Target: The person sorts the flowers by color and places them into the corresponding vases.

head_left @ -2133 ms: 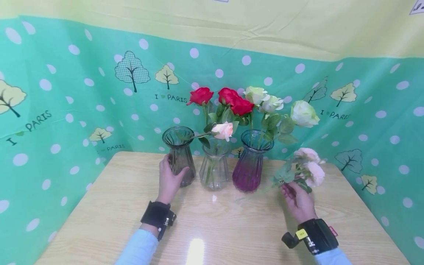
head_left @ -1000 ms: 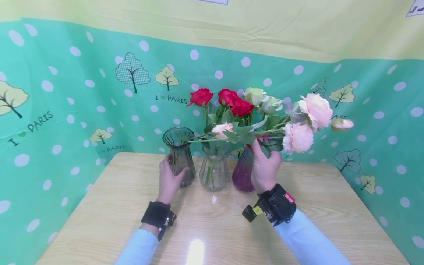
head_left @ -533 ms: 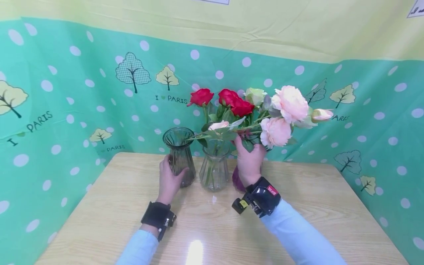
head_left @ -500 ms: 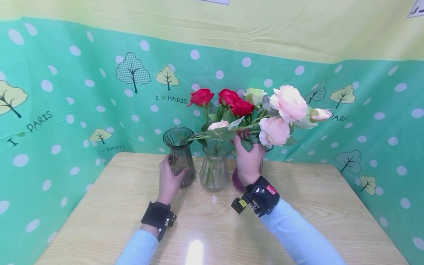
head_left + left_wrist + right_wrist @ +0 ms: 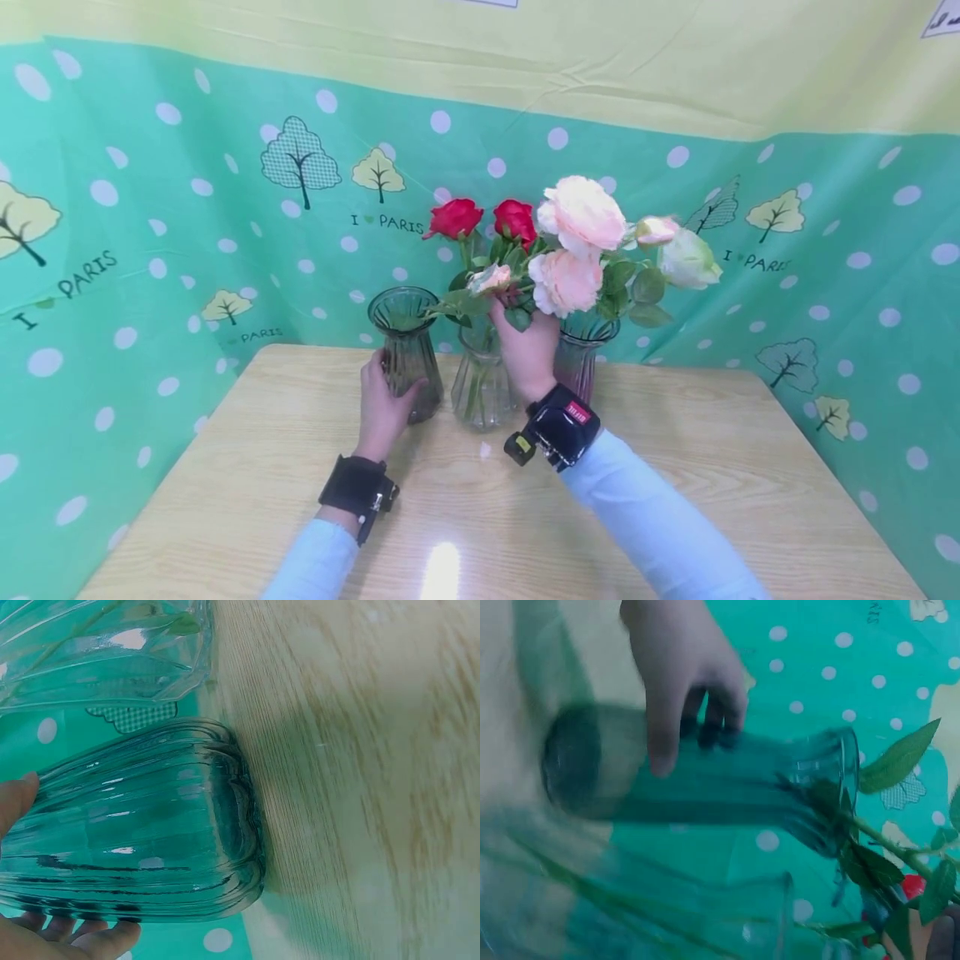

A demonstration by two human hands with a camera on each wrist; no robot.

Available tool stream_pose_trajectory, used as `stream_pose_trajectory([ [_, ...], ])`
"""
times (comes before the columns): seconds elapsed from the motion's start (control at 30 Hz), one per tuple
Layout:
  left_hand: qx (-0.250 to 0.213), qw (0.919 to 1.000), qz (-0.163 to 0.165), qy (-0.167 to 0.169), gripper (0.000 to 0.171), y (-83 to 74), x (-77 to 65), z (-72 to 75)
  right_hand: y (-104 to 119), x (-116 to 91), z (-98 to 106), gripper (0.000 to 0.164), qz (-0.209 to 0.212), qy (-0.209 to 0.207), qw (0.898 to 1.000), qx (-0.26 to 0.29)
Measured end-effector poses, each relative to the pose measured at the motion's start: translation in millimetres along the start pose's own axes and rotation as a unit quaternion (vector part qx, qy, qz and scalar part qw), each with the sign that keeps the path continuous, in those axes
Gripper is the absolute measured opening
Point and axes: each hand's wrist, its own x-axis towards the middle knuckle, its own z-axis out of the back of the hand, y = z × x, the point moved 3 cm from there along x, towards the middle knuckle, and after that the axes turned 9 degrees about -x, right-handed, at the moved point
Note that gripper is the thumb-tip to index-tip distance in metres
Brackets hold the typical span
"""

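My left hand (image 5: 384,410) grips the dark grey glass vase (image 5: 412,354) round its body, thumb on the near side. That vase stands upright on the table, and a pale pink rose (image 5: 490,280) leans out of it to the right. In my right hand (image 5: 529,348) is a stem with large pale pink peonies (image 5: 582,215) and a bud, pinched among the leaves. The stem slants left, and its leafy part overlaps the grey vase's mouth. In the right wrist view a green stem (image 5: 885,841) crosses the vase rim (image 5: 850,776); fingertips show at the lower right.
A clear glass vase (image 5: 472,396) with red roses (image 5: 456,218) stands just right of the grey one. Beyond it is a purple-tinted vase (image 5: 576,371) with white-green roses (image 5: 688,260), partly hidden by my right hand. A patterned green cloth (image 5: 315,250) hangs behind the table.
My right hand has carried the peony stem up from the table's right side and leftward, past the purple vase to the grey one. The left hand has stayed on the grey vase.
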Motion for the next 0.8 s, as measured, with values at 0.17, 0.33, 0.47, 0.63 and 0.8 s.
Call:
stream_pose_trajectory([
  [0.17,0.001,1.0,-0.003,-0.001,0.086,0.1,0.6,0.8,8.1,5.0,-7.9,0.039,0.045,0.035,0.997,-0.05],
  [0.33,0.0,0.9999,-0.012,-0.005,0.085,0.4,0.5,-0.4,9.3,4.9,-18.9,0.038,0.041,0.081,0.994,-0.068],
  [0.47,-0.003,0.9999,-0.01,-0.004,0.085,0.7,0.4,-0.8,10.1,8.0,-25.4,0.035,0.042,0.101,0.992,-0.069],
  [0.63,-0.004,1.0,0.003,-0.001,0.086,1.1,-0.3,-0.2,13.8,14.3,-31.4,0.026,0.058,0.122,0.988,-0.071],
  [0.8,0.001,0.9999,0.013,0.002,0.088,1.1,-0.1,0.8,24.6,20.6,-33.6,0.021,0.068,0.157,0.981,-0.091],
])
